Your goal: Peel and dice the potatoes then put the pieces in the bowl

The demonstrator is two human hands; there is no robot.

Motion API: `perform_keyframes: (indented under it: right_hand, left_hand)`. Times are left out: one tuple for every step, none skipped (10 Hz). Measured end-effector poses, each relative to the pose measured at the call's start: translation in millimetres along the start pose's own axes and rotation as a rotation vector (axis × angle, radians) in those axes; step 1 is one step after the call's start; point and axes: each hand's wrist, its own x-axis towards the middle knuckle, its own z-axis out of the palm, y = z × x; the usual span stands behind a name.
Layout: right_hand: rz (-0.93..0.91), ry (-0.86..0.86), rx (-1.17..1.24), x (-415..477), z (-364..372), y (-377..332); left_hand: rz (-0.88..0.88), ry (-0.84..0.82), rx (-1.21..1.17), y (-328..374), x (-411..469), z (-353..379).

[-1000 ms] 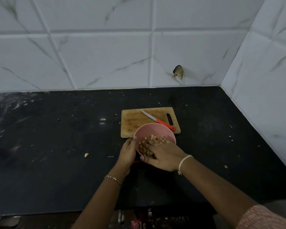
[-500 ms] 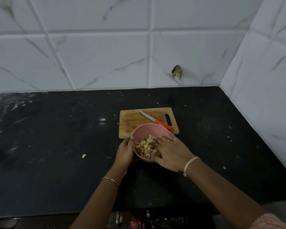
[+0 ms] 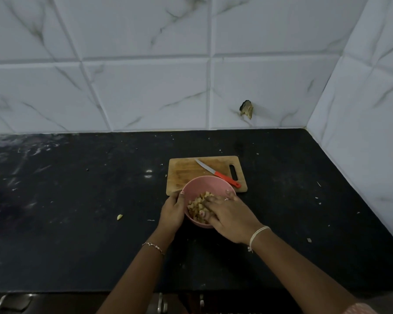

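A pink bowl (image 3: pixel 202 185) is tilted towards me at the near edge of a wooden cutting board (image 3: pixel 186 171) on the black counter. Diced potato pieces (image 3: pixel 196 205) lie inside it. My left hand (image 3: pixel 171 214) grips the bowl's left rim and side. My right hand (image 3: pixel 227 215) reaches into the bowl from the right, its spread fingers lying on the potato pieces. A knife (image 3: pixel 218 173) with an orange handle rests diagonally on the board behind the bowl.
The black counter (image 3: pixel 77 200) meets white tiled walls at the back and right. A single potato bit (image 3: pixel 119 216) lies on the counter left of my hands. Small scraps are scattered at the right. Drawer handles show below the front edge.
The right hand has shifted slightly inside the bowl, moving over the potato pieces. The left hand has kept its hold on the bowl's rim.
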Motion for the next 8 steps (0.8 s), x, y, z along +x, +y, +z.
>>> perform_keyframes:
  right_hand:
    - [0.005,0.139,0.188,-0.2,-0.2,3.0]
    - [0.032,0.268,0.262,0.7,2.7,1.4]
    - [0.115,0.376,0.199,4.1,8.7,-0.7]
    - [0.194,0.421,0.136,6.0,14.0,-3.7]
    - [0.231,0.437,0.119,5.2,15.9,-7.5]
    - [0.273,0.372,0.080,6.1,14.8,-12.1]
    - [0.317,0.320,0.027,9.4,14.4,-13.4]
    - [0.315,0.343,-0.013,11.7,9.1,-17.2]
  left_hand:
    - [0.056,0.020,0.048,1.4,-1.0,-1.3]
    - [0.150,0.045,0.151,3.4,-3.9,0.2]
    - [0.272,0.070,0.283,1.7,-5.5,2.1]
    - [0.384,0.072,0.465,1.4,-11.0,2.6]
    - [0.486,0.072,0.657,1.4,-15.8,3.0]
    - [0.501,0.023,0.815,0.6,-18.2,6.2]
    - [0.522,0.022,0.918,2.3,-16.5,10.6]
    - [0.592,0.046,1.021,6.7,-12.7,11.4]
